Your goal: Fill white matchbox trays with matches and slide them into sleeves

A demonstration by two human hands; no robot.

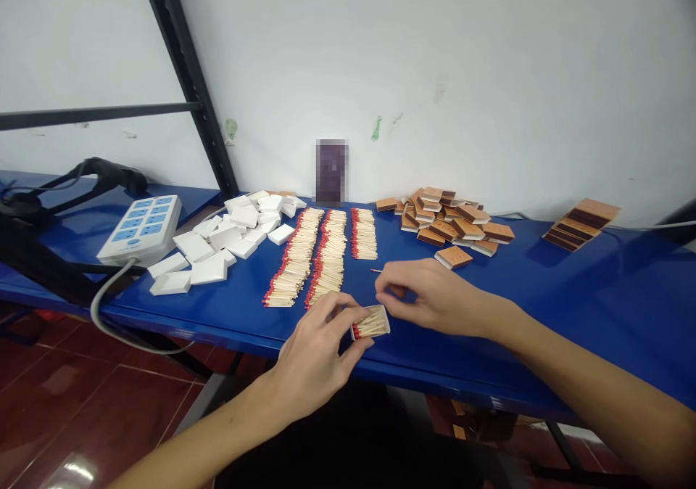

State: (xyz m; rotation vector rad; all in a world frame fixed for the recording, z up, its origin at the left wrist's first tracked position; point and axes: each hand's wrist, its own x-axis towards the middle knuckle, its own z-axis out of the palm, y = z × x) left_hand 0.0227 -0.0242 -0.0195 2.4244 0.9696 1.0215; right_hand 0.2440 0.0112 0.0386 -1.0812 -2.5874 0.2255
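Blue table point(570, 286) is the base. Pile of white trays point(245, 216) on the left, three red-tipped match rows point(328, 258) mid, pile of orange-brown matchboxes point(468, 230) right of those. Left hand point(318, 347) grips the working tray point(386, 321) at the table's front edge. Right hand point(421, 297) just beside, thumb and forefinger nearly together; can't tell if pinching anything. Working tray: white, rectangular, pale sticks inside, red heads left. Single match point(375, 270) shows past the right hand, red head left.
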